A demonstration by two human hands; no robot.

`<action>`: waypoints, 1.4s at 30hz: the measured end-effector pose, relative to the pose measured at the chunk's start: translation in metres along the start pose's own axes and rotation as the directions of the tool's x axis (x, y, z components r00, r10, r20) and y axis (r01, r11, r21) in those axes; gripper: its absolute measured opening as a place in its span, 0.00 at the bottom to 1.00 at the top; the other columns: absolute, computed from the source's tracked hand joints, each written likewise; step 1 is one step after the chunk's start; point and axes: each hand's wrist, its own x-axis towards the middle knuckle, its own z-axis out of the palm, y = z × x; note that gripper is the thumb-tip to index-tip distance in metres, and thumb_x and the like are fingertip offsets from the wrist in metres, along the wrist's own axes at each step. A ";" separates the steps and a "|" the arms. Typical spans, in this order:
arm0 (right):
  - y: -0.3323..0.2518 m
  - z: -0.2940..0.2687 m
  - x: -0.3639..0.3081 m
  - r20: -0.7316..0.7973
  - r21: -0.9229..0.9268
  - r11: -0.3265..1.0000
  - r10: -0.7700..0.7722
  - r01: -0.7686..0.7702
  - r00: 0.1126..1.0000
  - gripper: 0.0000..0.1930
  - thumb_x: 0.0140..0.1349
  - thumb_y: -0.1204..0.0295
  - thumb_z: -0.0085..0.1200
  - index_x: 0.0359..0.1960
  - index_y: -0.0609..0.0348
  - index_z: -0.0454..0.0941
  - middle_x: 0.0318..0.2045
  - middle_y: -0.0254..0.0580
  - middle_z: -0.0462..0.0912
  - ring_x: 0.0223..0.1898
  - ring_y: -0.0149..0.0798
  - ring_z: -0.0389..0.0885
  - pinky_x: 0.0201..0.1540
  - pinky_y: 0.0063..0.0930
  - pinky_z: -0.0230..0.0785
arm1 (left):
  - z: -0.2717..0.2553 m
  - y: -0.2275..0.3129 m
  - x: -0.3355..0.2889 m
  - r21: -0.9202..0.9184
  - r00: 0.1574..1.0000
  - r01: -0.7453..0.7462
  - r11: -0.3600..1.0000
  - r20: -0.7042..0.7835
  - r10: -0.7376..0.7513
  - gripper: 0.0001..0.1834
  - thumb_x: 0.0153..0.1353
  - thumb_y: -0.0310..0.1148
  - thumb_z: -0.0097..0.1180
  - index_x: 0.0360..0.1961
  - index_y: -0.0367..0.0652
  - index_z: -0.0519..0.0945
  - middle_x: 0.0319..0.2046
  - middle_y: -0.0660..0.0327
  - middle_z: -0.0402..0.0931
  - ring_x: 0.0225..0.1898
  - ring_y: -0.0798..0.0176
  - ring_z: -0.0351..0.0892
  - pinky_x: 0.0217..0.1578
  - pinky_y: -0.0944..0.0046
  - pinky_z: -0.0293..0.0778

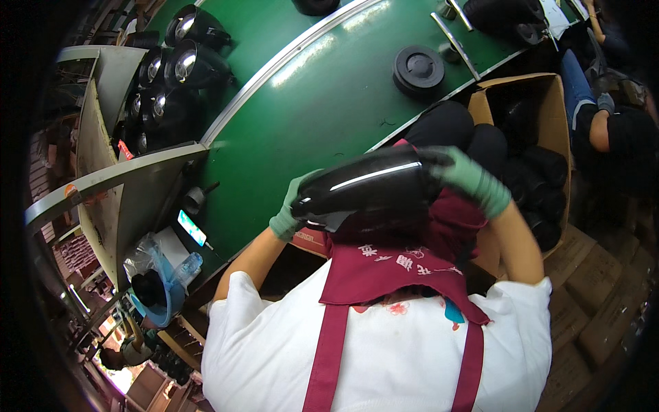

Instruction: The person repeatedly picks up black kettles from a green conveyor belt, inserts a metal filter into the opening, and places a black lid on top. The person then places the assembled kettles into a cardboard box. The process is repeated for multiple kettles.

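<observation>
Glossy black shell point(367, 182) held level above the lap, just off the near edge of the green belt point(302, 103). Left hand point(292, 209), green-gloved, fingers curled round its left end. Right hand point(473, 182), also gloved, wrapped over the right end. Beneath: maroon apron point(391, 268). To the right, open carton point(542, 103) of black parts. On the belt, round black cap point(419, 69).

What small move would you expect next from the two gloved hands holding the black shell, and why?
Probably setting it down on the green belt. The left hand and right hand grip the glossy black shell at its two ends, above the lap. The belt ahead has bare space, a round black part already lies on it, and the carton alongside holds more black parts.
</observation>
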 end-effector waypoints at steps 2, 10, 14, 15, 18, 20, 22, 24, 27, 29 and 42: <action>-0.019 -0.040 0.055 -0.356 -0.198 0.948 -0.305 0.247 0.883 0.28 0.63 0.59 0.64 0.60 0.64 0.79 0.46 0.41 0.87 0.42 0.31 0.85 0.52 0.26 0.77 | -0.013 -0.024 -0.006 -0.201 0.998 0.063 0.978 0.031 -0.058 0.33 0.62 0.31 0.66 0.67 0.36 0.70 0.61 0.55 0.75 0.60 0.59 0.76 0.64 0.55 0.73; -0.023 -0.086 0.184 -0.511 -0.847 0.268 -0.652 -0.459 0.560 0.53 0.47 0.32 0.66 0.76 0.15 0.54 0.75 0.52 0.52 0.72 0.74 0.54 0.66 0.75 0.59 | -0.031 -0.074 -0.015 0.425 0.985 -0.133 0.895 -0.044 0.167 0.31 0.71 0.35 0.56 0.73 0.40 0.64 0.70 0.53 0.66 0.69 0.55 0.68 0.71 0.54 0.65; -0.060 -0.040 0.099 -0.405 -0.706 0.584 -0.797 0.400 0.448 0.47 0.58 0.52 0.68 0.78 0.41 0.58 0.73 0.47 0.62 0.72 0.48 0.63 0.72 0.42 0.60 | -0.031 -0.059 -0.007 -0.059 0.990 -0.111 0.992 0.081 0.116 0.29 0.73 0.34 0.52 0.73 0.40 0.64 0.70 0.54 0.66 0.68 0.56 0.69 0.69 0.56 0.66; -0.062 -0.022 0.073 -0.413 -0.330 0.673 -0.733 0.662 0.540 0.45 0.60 0.57 0.67 0.78 0.47 0.57 0.73 0.46 0.62 0.73 0.44 0.62 0.73 0.39 0.58 | -0.031 -0.053 -0.005 -0.123 0.980 -0.143 0.982 0.118 0.157 0.29 0.74 0.34 0.52 0.73 0.40 0.64 0.70 0.54 0.67 0.68 0.55 0.70 0.69 0.56 0.67; -0.041 0.029 0.007 -0.283 0.153 0.625 -0.715 0.766 0.640 0.43 0.64 0.68 0.64 0.79 0.56 0.54 0.75 0.42 0.61 0.74 0.38 0.61 0.74 0.35 0.56 | -0.029 -0.033 0.011 -0.201 0.957 -0.127 0.971 0.231 0.173 0.29 0.73 0.34 0.53 0.73 0.39 0.64 0.69 0.54 0.68 0.66 0.56 0.70 0.68 0.56 0.68; -0.022 0.049 -0.014 -0.298 -0.059 0.644 -0.741 0.763 0.602 0.45 0.62 0.66 0.65 0.79 0.55 0.54 0.76 0.42 0.58 0.75 0.41 0.60 0.75 0.36 0.53 | -0.024 -0.021 0.023 -0.096 0.957 -0.123 0.988 0.253 0.144 0.29 0.73 0.34 0.53 0.72 0.39 0.65 0.68 0.54 0.69 0.65 0.56 0.71 0.68 0.56 0.69; -0.008 0.058 -0.028 -0.365 -0.091 0.636 -0.737 0.766 0.569 0.46 0.61 0.64 0.66 0.78 0.56 0.54 0.77 0.42 0.57 0.75 0.41 0.59 0.75 0.37 0.53 | -0.016 -0.012 0.032 -0.055 0.958 -0.110 0.992 0.258 0.121 0.29 0.72 0.34 0.54 0.71 0.38 0.66 0.67 0.53 0.70 0.65 0.56 0.72 0.67 0.56 0.69; -0.001 0.064 -0.037 -0.411 -0.052 0.662 -0.696 0.747 0.588 0.47 0.60 0.62 0.67 0.78 0.56 0.55 0.77 0.44 0.56 0.75 0.41 0.58 0.75 0.37 0.52 | -0.007 -0.004 0.034 -0.021 0.962 -0.106 0.994 0.250 0.108 0.28 0.72 0.34 0.54 0.70 0.38 0.67 0.66 0.53 0.71 0.64 0.56 0.73 0.67 0.56 0.70; 0.000 0.069 -0.046 -0.391 0.028 0.595 -0.733 0.803 0.557 0.47 0.60 0.62 0.68 0.78 0.55 0.55 0.77 0.44 0.55 0.76 0.42 0.57 0.75 0.37 0.52 | 0.003 0.006 0.033 0.032 0.968 -0.110 0.993 0.230 0.100 0.28 0.71 0.34 0.55 0.69 0.37 0.69 0.64 0.53 0.73 0.63 0.56 0.75 0.66 0.57 0.70; 0.000 0.072 -0.051 -0.418 -0.009 0.607 -0.724 0.794 0.549 0.47 0.61 0.62 0.67 0.79 0.55 0.53 0.77 0.44 0.55 0.76 0.42 0.56 0.76 0.37 0.52 | 0.008 0.012 0.029 0.068 0.974 -0.120 0.990 0.203 0.104 0.27 0.70 0.33 0.56 0.68 0.36 0.70 0.64 0.52 0.74 0.62 0.56 0.75 0.65 0.57 0.71; -0.013 0.063 -0.075 -0.421 0.224 0.662 -0.597 0.716 0.683 0.36 0.72 0.61 0.55 0.77 0.56 0.55 0.71 0.41 0.65 0.69 0.35 0.67 0.70 0.31 0.61 | 0.043 0.073 0.022 0.346 0.922 -0.328 0.879 -0.086 0.378 0.25 0.62 0.33 0.62 0.59 0.31 0.80 0.54 0.51 0.84 0.54 0.58 0.84 0.60 0.60 0.75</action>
